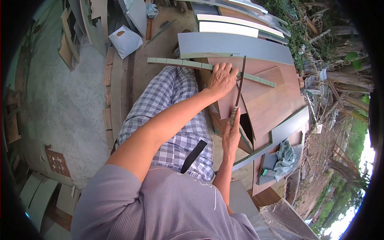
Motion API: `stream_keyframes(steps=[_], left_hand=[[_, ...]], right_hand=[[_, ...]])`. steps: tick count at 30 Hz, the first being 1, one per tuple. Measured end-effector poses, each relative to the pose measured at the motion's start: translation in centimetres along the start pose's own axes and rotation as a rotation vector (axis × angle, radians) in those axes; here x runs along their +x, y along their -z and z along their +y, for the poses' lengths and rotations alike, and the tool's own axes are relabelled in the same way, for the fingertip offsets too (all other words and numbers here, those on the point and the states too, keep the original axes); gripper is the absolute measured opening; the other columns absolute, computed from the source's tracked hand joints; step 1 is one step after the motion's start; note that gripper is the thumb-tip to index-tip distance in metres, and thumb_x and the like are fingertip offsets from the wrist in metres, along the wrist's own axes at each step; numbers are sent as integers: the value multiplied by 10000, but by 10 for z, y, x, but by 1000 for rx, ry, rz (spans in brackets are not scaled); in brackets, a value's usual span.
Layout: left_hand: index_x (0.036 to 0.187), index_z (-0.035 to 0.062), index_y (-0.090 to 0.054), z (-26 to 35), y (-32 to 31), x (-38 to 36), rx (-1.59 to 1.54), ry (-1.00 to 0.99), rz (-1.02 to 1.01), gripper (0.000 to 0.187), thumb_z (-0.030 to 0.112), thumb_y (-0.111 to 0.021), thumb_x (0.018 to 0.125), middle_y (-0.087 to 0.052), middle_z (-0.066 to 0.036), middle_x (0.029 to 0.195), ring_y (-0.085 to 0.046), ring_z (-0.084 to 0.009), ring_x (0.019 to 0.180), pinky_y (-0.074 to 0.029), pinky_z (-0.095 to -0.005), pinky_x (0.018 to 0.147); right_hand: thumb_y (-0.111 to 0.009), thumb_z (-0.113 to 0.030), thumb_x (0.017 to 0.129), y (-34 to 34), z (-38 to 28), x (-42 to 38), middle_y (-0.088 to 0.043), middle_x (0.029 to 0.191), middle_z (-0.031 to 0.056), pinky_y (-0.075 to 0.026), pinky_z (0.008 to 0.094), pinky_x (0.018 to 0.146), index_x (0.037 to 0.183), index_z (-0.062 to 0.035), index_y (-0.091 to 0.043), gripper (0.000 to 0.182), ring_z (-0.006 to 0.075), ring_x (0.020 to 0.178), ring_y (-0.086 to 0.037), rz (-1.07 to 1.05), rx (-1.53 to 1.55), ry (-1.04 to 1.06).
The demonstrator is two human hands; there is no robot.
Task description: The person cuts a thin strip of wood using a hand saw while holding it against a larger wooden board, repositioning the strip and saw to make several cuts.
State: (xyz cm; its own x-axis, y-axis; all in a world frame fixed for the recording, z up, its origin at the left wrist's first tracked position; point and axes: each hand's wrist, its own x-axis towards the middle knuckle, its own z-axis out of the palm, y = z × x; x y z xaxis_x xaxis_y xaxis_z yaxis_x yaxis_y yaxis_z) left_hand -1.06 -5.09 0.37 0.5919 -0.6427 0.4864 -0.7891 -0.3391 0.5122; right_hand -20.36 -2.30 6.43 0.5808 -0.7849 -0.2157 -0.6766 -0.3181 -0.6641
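A long, narrow pale-green strip [176, 62] with several crosswise lines lies across the edge of a stack of brown boards [272, 100]. My left hand [222, 82] is closed over the strip and presses it onto the boards. In my right hand [231, 136] is a thin, dark saw blade [241, 86] with a wrapped grip. Its blade points away from me and crosses the strip just right of my left fingers. I cannot make out how deep the blade sits in the strip.
Grey panels [236, 47] lie beyond the strip. A crumpled cloth [285, 158] rests on boards at the right. A white sack [125, 41] stands near upright panels [90, 24] at the upper left. Dry plants and branches [340, 76] border the right side.
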Motion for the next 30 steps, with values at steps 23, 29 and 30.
stream_keyframes(steps=[23,29,30], left_hand=[[902,87,-587,1,4,1,14,-37,130,160,149,-629,761,-527,-94,927,-489,-257,940,-357,-393,845],[1037,78,-560,1,5,-1,-17,2,-27,281,159,-648,783,-521,-114,1042,-481,-282,1003,-357,-421,901],[1037,78,-560,1,4,-1,-23,6,-27,281,156,-649,783,-521,-114,1043,-481,-283,1004,-357,-421,900]], right_hand=[[-436,-117,988,-4,-8,7,-645,1067,283,-504,433,756,1524,-260,-239,589,409,910,-670,65,-65,137],[-434,-88,980,-16,39,-24,-629,1086,193,-471,283,699,1536,-249,-228,614,157,721,-511,91,-50,159],[-434,-88,980,-15,38,-25,-629,1086,193,-471,283,699,1536,-249,-228,614,157,721,-511,93,-50,154]])
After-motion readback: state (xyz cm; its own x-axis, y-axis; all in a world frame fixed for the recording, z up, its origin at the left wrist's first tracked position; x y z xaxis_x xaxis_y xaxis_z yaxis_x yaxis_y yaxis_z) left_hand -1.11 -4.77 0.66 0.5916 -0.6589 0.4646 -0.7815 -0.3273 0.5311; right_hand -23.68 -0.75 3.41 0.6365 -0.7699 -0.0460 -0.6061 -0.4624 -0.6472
